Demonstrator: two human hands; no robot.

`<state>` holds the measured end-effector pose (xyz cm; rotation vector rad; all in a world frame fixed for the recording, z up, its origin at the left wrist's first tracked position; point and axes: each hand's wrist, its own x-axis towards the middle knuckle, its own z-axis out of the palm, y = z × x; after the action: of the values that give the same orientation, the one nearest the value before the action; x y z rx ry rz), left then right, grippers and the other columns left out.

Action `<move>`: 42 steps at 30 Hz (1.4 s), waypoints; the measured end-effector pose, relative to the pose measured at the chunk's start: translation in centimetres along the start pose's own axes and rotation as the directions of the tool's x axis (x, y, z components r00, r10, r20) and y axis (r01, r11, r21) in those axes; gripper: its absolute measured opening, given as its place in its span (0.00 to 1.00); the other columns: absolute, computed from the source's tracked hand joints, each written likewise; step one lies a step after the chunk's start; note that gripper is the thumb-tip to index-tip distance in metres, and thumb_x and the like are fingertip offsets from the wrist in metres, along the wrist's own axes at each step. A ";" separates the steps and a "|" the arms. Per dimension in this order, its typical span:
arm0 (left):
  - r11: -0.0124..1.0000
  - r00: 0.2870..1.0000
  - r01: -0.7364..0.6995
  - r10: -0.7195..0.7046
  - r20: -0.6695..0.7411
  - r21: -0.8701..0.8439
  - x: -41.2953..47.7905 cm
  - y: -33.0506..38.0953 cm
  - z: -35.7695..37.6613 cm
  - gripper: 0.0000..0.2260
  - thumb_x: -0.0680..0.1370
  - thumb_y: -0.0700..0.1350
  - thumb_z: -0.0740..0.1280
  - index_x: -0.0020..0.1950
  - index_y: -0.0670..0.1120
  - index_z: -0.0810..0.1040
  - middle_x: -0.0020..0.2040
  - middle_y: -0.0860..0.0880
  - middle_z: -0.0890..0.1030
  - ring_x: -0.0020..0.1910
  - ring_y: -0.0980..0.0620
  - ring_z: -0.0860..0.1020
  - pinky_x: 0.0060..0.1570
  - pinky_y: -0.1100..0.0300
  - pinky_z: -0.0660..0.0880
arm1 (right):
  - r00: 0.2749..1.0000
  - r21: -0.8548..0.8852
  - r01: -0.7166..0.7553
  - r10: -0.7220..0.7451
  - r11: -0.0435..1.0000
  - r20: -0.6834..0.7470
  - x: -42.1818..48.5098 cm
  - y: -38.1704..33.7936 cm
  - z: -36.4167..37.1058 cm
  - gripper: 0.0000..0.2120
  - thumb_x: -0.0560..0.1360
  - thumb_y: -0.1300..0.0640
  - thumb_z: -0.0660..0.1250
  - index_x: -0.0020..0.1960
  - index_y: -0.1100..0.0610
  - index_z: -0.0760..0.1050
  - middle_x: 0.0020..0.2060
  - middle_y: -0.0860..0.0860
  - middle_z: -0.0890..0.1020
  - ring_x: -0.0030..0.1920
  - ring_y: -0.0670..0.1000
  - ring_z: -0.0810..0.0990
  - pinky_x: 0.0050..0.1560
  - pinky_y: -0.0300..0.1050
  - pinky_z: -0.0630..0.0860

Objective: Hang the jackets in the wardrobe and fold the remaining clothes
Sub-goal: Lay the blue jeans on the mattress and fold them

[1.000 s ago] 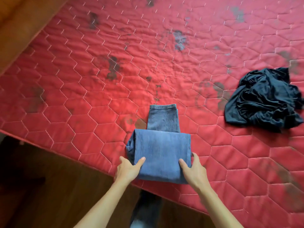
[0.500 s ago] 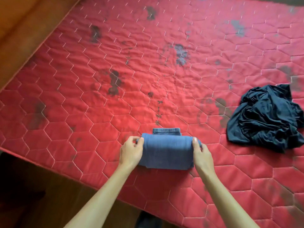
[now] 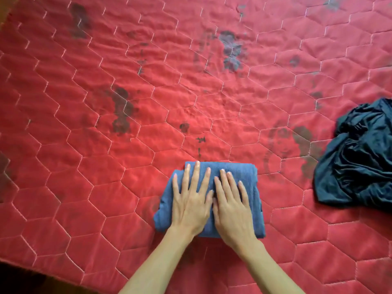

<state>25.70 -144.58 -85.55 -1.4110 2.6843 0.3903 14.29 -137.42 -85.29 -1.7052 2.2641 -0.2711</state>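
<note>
A pair of blue jeans (image 3: pixel 253 200), folded into a compact rectangle, lies on the red quilted mattress (image 3: pixel 106 166). My left hand (image 3: pixel 191 200) and my right hand (image 3: pixel 232 205) lie side by side flat on top of it, fingers straight and spread, pressing it down. A crumpled dark navy garment (image 3: pixel 356 162) lies unfolded on the mattress to the right, apart from the jeans and partly cut off by the frame's edge.
The mattress carries dark stains (image 3: pixel 122 111) and spreads wide to the left and far side. Its near edge runs along the bottom left, with dark floor (image 3: pixel 19 281) below it.
The jeans were folded over once more into a smaller bundle. Both hands moved from gripping its sides to lying flat on top. The view moved closer over the mattress.
</note>
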 end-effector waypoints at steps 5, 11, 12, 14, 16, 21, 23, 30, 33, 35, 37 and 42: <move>0.996 0.995 0.083 -0.081 0.059 -0.031 0.7 -0.3 0.9 0.29 0.81 0.58 0.54 0.82 0.53 0.54 0.83 0.45 0.48 0.81 0.43 0.48 0.73 0.31 0.53 | 0.995 -0.030 0.006 -0.003 1.000 0.100 0.5 1.8 0.9 0.29 0.81 0.46 0.54 0.79 0.56 0.61 0.80 0.54 0.58 0.80 0.53 0.55 0.78 0.55 0.54; 0.850 0.885 0.465 -0.448 0.126 -0.247 -0.1 -1.7 0.3 0.43 0.76 0.71 0.52 0.82 0.45 0.49 0.80 0.40 0.55 0.78 0.41 0.58 0.73 0.38 0.59 | 0.970 0.081 -0.243 0.241 0.967 0.039 0.1 3.0 -0.6 0.38 0.78 0.38 0.57 0.81 0.58 0.54 0.81 0.56 0.53 0.81 0.54 0.52 0.79 0.55 0.51; 0.834 0.878 0.477 -0.463 0.118 -0.278 -0.5 -2.5 -0.1 0.44 0.75 0.72 0.53 0.81 0.44 0.52 0.78 0.41 0.61 0.76 0.42 0.62 0.72 0.41 0.62 | 0.944 0.148 -0.328 0.328 0.933 0.027 -0.2 3.5 -0.9 0.40 0.77 0.37 0.59 0.81 0.58 0.53 0.81 0.57 0.53 0.80 0.55 0.52 0.78 0.55 0.52; 0.782 0.861 0.502 -0.492 0.128 -0.370 -1.4 -3.6 -0.7 0.42 0.73 0.73 0.55 0.78 0.46 0.61 0.70 0.45 0.70 0.69 0.44 0.69 0.67 0.48 0.68 | 0.861 0.379 -0.488 0.505 0.786 0.061 -0.8 4.4 -1.3 0.44 0.74 0.35 0.62 0.80 0.57 0.53 0.79 0.56 0.57 0.79 0.54 0.56 0.77 0.55 0.56; 0.608 0.788 0.600 -0.563 0.249 -0.520 -1.7 -3.2 -1.5 0.44 0.68 0.77 0.56 0.73 0.46 0.67 0.66 0.47 0.73 0.67 0.45 0.72 0.66 0.51 0.68 | 0.803 0.524 -0.544 0.589 0.655 0.098 -1.2 4.4 -1.5 0.45 0.71 0.33 0.65 0.78 0.57 0.57 0.74 0.54 0.66 0.74 0.53 0.63 0.75 0.53 0.61; 0.396 0.657 0.740 -0.599 0.457 -0.544 -0.3 -0.5 -2.3 0.49 0.59 0.79 0.63 0.67 0.45 0.71 0.62 0.45 0.76 0.65 0.45 0.74 0.69 0.49 0.68 | 0.673 0.603 -0.669 0.698 0.435 0.244 -0.6 2.1 -0.6 0.42 0.66 0.31 0.69 0.73 0.54 0.67 0.63 0.51 0.76 0.66 0.52 0.71 0.71 0.53 0.66; 0.280 0.646 0.736 -0.561 0.517 -0.617 0.3 -0.9 -3.1 0.43 0.58 0.77 0.69 0.62 0.50 0.75 0.57 0.50 0.81 0.59 0.51 0.79 0.65 0.48 0.73 | 0.642 0.694 -0.668 0.679 0.267 0.356 0.1 2.5 -1.4 0.34 0.65 0.33 0.71 0.65 0.51 0.74 0.57 0.46 0.82 0.60 0.47 0.79 0.65 0.52 0.73; -0.033 0.682 0.685 -0.323 0.656 -0.728 1.7 0.4 -11.6 0.18 0.71 0.54 0.76 0.56 0.45 0.82 0.49 0.50 0.87 0.48 0.53 0.85 0.46 0.60 0.81 | 0.718 0.812 -0.576 0.532 0.092 0.449 1.8 1.2 -10.7 0.16 0.72 0.54 0.77 0.57 0.53 0.79 0.50 0.45 0.87 0.52 0.44 0.85 0.54 0.44 0.78; -0.136 0.689 0.681 -0.217 0.692 -0.720 2.9 1.5 -17.6 0.16 0.75 0.52 0.73 0.59 0.45 0.81 0.51 0.46 0.87 0.51 0.47 0.85 0.51 0.52 0.81 | 0.763 0.854 -0.518 0.477 0.048 0.436 3.2 -0.6 -16.8 0.18 0.73 0.58 0.75 0.61 0.53 0.75 0.52 0.46 0.86 0.53 0.45 0.85 0.50 0.38 0.80; -0.177 0.717 0.658 -0.147 0.681 -0.732 3.5 2.0 -22.5 0.15 0.77 0.51 0.71 0.61 0.45 0.80 0.53 0.44 0.86 0.52 0.45 0.85 0.48 0.52 0.82 | 0.806 0.883 -0.468 0.433 0.049 0.403 4.2 -1.7 -21.8 0.19 0.73 0.59 0.76 0.61 0.53 0.74 0.51 0.46 0.86 0.52 0.45 0.85 0.46 0.37 0.80; -0.203 0.759 0.618 -0.095 0.644 -0.759 3.9 2.4 -27.7 0.15 0.78 0.50 0.70 0.61 0.44 0.80 0.54 0.42 0.86 0.52 0.43 0.85 0.45 0.52 0.83 | 0.846 0.906 -0.416 0.396 0.072 0.357 5.0 -2.4 -27.2 0.22 0.70 0.58 0.79 0.60 0.52 0.75 0.51 0.47 0.86 0.51 0.46 0.85 0.46 0.38 0.80; -0.184 0.872 0.471 -0.053 0.487 -0.863 3.1 4.2 -40.7 0.21 0.75 0.52 0.71 0.63 0.40 0.79 0.57 0.39 0.84 0.56 0.41 0.83 0.56 0.49 0.79 | 0.896 0.919 -0.386 0.267 0.075 0.354 4.8 -4.0 -40.8 0.26 0.60 0.52 0.80 0.56 0.59 0.81 0.50 0.58 0.86 0.52 0.60 0.85 0.51 0.54 0.82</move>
<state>22.27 -155.49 -46.14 -1.7063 1.2286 2.7625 2.76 -144.19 -46.27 -0.3992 1.5188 -1.2192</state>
